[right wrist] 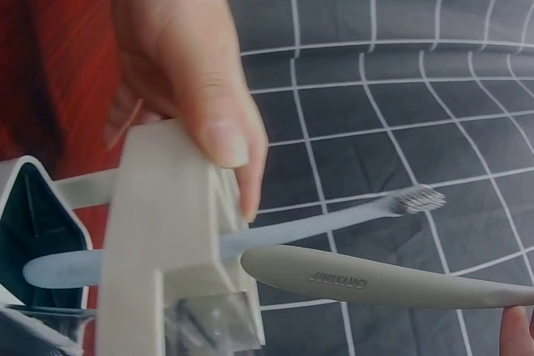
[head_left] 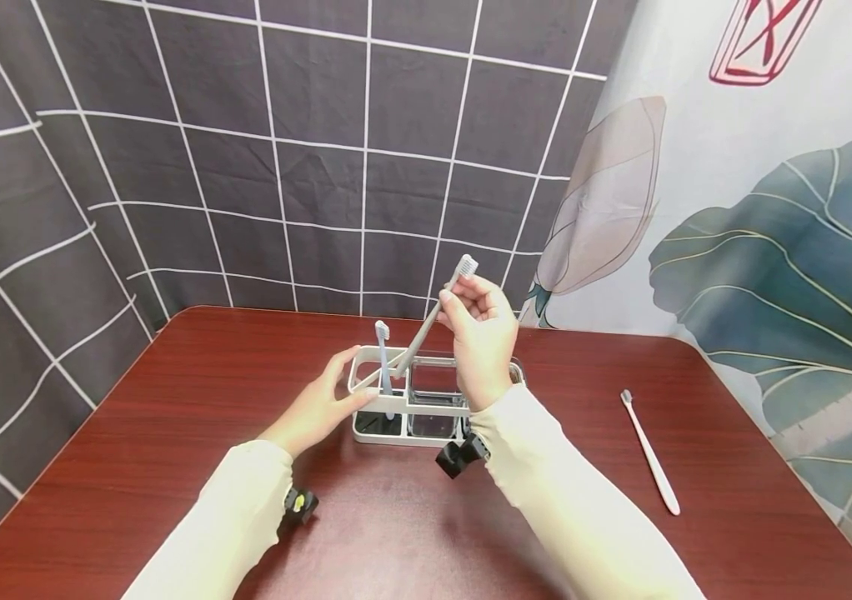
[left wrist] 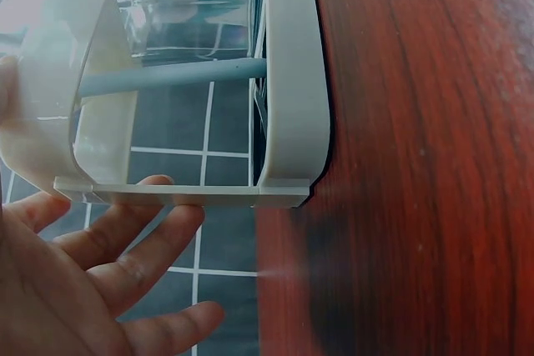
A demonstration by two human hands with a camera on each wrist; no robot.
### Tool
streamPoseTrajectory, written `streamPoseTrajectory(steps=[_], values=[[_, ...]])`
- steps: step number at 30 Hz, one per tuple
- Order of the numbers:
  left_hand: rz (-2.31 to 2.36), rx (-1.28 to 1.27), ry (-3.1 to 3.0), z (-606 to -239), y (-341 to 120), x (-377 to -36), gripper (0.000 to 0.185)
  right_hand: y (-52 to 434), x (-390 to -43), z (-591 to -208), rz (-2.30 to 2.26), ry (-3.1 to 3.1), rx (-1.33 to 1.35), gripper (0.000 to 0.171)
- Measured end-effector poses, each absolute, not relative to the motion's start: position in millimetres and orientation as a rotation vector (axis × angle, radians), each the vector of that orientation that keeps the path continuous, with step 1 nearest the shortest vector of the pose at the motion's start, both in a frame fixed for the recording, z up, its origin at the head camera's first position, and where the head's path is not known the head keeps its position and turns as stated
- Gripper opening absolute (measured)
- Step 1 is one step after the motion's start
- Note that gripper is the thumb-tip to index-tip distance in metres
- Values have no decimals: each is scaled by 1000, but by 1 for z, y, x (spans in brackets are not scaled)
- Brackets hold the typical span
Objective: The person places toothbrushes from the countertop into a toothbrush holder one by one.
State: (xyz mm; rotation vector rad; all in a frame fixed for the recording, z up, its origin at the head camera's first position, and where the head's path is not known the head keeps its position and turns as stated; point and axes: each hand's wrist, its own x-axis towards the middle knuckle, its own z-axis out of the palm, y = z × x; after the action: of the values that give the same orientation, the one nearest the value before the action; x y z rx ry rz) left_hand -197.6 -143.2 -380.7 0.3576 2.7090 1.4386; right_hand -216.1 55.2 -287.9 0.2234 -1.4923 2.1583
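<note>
A white holder [head_left: 366, 427] with clear inner cups stands on the dark red tabletop [head_left: 171, 433], one blue-grey toothbrush [head_left: 383, 358] upright in its left compartment. The right hand [head_left: 480, 333] pinches a grey toothbrush [head_left: 426, 321] near its head, the long axis tilted, bristles up and to the right, handle end down inside the holder's rim. The left hand [head_left: 321, 404] steadies the holder's left end, fingers [left wrist: 125, 248] relaxed and open. A third, white toothbrush [head_left: 649, 454] lies flat well to the right.
</note>
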Motion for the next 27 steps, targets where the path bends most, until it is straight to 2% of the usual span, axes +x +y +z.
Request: streamPoseTrajectory(steps=[17, 27], values=[[1444, 322, 2703, -379, -142, -197, 80, 40, -216, -315, 1873, -1857, 327, 20], [1437, 333, 2704, -380, -142, -198, 79, 39, -213, -327, 1856, -1981, 335, 17]])
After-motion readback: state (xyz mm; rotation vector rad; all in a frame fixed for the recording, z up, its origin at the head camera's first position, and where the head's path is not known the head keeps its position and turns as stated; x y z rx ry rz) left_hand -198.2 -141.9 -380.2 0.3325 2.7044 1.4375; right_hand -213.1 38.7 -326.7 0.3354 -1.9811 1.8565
